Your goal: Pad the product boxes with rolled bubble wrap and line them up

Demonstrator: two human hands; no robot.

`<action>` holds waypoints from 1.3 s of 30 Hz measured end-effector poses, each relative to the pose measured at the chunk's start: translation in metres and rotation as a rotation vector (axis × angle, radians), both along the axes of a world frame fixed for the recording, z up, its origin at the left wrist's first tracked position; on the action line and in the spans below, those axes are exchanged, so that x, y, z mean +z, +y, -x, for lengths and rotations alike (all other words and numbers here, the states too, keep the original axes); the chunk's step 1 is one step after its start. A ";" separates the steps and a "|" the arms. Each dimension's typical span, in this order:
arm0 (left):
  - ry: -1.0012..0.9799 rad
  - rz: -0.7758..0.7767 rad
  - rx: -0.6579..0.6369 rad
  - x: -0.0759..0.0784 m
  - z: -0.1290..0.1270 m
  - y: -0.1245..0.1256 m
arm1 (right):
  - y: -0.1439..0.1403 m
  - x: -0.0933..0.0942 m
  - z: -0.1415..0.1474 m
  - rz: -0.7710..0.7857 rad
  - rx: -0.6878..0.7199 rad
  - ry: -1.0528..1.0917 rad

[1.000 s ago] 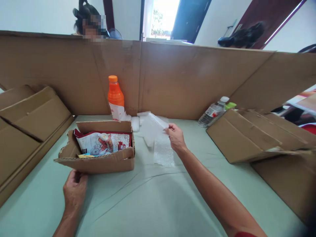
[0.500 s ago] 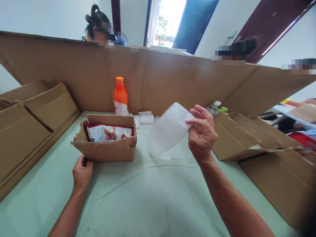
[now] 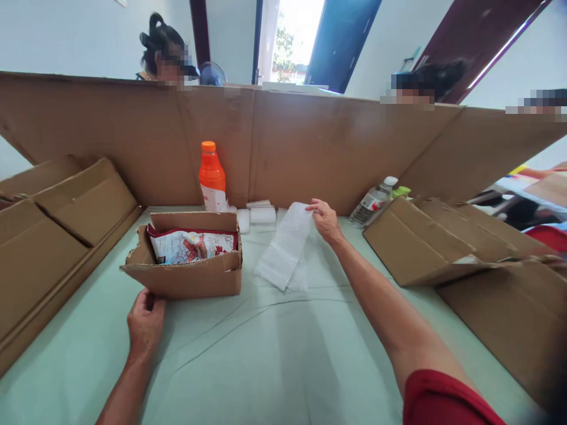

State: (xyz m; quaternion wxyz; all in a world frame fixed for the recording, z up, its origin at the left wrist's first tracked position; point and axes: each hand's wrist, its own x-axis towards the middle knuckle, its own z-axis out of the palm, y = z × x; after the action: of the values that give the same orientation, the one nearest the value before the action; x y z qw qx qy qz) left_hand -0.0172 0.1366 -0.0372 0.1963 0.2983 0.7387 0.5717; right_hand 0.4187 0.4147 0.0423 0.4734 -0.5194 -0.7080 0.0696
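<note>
The single head-worn camera looked forward and steeply down from close above the green table (image 3: 274, 354), faced the upright cardboard partition (image 3: 310, 147) across it, and took in both forearms entering from the lower edge; no second view existed.

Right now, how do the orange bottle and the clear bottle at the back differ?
The orange bottle stands upright left of centre; the clear bottle leans tilted on the right. The orange bottle has an orange cap and looks full of orange drink; the clear bottle has a white cap and see-through body. Both carry labels and sit by the cardboard wall.
</note>
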 end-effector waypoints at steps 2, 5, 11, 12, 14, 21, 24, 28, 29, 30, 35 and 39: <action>-0.008 0.013 0.004 -0.002 0.000 0.000 | 0.015 -0.001 -0.003 0.029 -0.003 -0.056; -0.020 0.027 0.018 -0.005 0.001 0.001 | 0.029 -0.006 0.001 0.056 -0.006 -0.148; 0.011 0.049 0.066 -0.003 0.000 0.001 | 0.031 -0.033 0.059 0.112 0.130 -0.410; 0.006 0.052 0.068 -0.002 0.000 0.001 | 0.032 -0.036 0.071 0.120 0.133 -0.469; -0.021 0.051 0.069 -0.002 -0.001 0.001 | 0.038 -0.040 0.088 0.133 0.115 -0.549; -0.048 0.013 0.030 -0.005 -0.001 0.001 | 0.047 -0.026 0.094 0.121 0.098 -0.524; -0.041 0.014 0.020 -0.005 0.000 0.001 | 0.035 -0.025 0.095 0.111 0.155 -0.527; -0.020 0.011 -0.008 -0.005 0.001 0.003 | 0.032 -0.024 0.108 0.098 0.126 -0.416; -0.017 0.002 -0.017 -0.005 0.001 0.003 | 0.035 -0.021 0.111 0.093 0.105 -0.369; -0.016 -0.004 -0.023 -0.006 0.002 0.003 | 0.037 -0.017 0.113 0.088 0.083 -0.319; -0.020 -0.002 -0.010 -0.009 0.003 0.003 | 0.022 0.022 0.099 0.068 0.055 -0.112; -0.031 -0.008 -0.005 -0.010 0.003 0.003 | -0.037 0.057 0.067 0.113 0.184 0.290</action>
State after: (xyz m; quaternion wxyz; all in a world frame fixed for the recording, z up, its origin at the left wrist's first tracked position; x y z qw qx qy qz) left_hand -0.0199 0.1400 -0.0473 0.2080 0.2922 0.7325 0.5786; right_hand 0.3515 0.3775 0.0993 0.5324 -0.4625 -0.6718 0.2265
